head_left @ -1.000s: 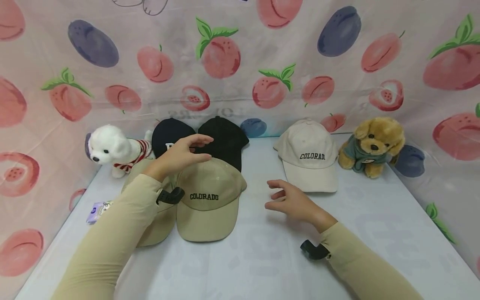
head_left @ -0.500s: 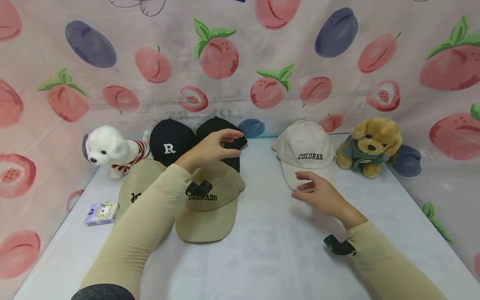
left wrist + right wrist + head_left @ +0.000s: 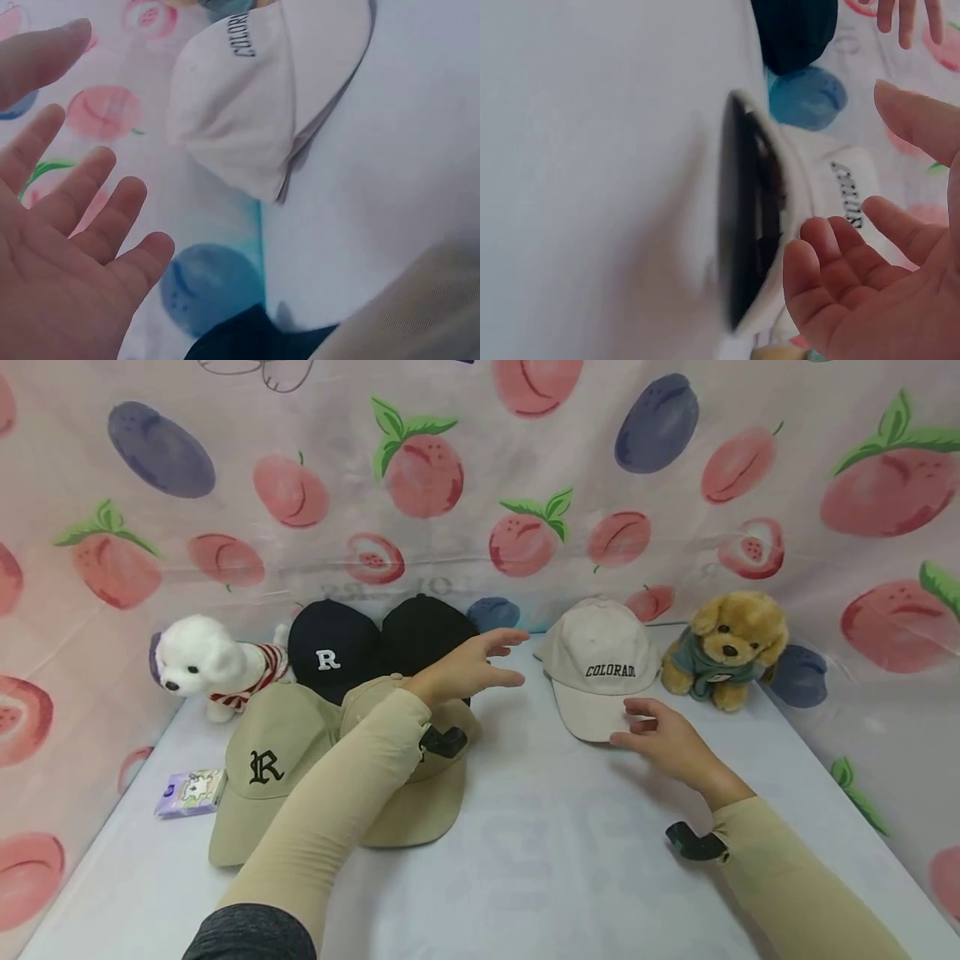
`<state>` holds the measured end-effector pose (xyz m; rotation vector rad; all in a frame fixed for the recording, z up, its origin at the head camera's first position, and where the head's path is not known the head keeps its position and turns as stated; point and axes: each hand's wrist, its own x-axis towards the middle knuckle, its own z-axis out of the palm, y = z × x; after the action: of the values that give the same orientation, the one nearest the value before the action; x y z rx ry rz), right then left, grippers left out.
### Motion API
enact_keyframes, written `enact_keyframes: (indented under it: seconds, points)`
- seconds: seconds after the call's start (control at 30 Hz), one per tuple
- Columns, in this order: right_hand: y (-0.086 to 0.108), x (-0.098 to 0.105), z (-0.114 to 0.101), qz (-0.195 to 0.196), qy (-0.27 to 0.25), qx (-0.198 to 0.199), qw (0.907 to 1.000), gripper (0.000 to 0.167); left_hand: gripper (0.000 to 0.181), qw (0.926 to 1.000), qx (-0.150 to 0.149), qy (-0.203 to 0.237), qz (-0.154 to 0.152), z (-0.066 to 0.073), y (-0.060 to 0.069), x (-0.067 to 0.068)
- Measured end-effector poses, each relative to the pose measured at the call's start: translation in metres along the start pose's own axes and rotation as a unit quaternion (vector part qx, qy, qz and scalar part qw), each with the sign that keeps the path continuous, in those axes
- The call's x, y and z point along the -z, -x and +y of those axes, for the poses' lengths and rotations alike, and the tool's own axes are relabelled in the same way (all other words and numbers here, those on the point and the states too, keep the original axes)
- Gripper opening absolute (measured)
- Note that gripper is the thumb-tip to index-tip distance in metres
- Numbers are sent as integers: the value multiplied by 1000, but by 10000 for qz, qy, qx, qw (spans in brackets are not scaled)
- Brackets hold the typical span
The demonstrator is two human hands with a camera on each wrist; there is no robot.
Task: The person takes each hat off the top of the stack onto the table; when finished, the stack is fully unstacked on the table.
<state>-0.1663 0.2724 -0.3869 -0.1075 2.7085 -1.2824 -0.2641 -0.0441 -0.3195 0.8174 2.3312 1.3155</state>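
A white cap (image 3: 600, 639) lettered COLORADO stands at the back right of the table, brim toward me. My right hand (image 3: 675, 747) is just before its brim, fingers loosely bent; in the right wrist view the fingertips (image 3: 802, 262) overlap the cap's edge, and I cannot tell whether they touch. My left hand (image 3: 472, 668) hovers left of that cap with fingers spread and holds nothing. Under the left arm lie a khaki cap (image 3: 427, 810), partly hidden, and an olive cap (image 3: 262, 727) with a black R. Behind are a navy cap (image 3: 330, 647) and a black cap (image 3: 423, 631).
A white plush dog (image 3: 198, 656) in a striped top sits at the back left. A brown plush dog (image 3: 727, 647) in a teal top is right of the white cap. A small purple packet (image 3: 191, 793) lies on the white table (image 3: 540, 843) at left. Fruit-print cloth (image 3: 450, 552) hangs behind.
Both hands have moved right, the left one from over the khaki and dark caps toward the white cap, the right one to its brim. The caps have stayed in place.
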Motion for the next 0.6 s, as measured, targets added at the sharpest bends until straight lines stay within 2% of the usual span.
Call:
enact_keyframes:
  seconds: [0.1, 0.23, 0.6]
  points:
    - [-2, 2, 6, 15, -10, -184, 9998, 74, 67, 9999, 31, -16, -97, -3, -9, -9]
    - [-8, 3, 13, 101, 53, -385, 9992, 77, 65, 9999, 89, 3, -65, -5, -20, -18]
    - [-19, 5, 27, 220, 232, -762, 9966, 90, 63, 9994, 97, 333, -72, -14, -46, -32]
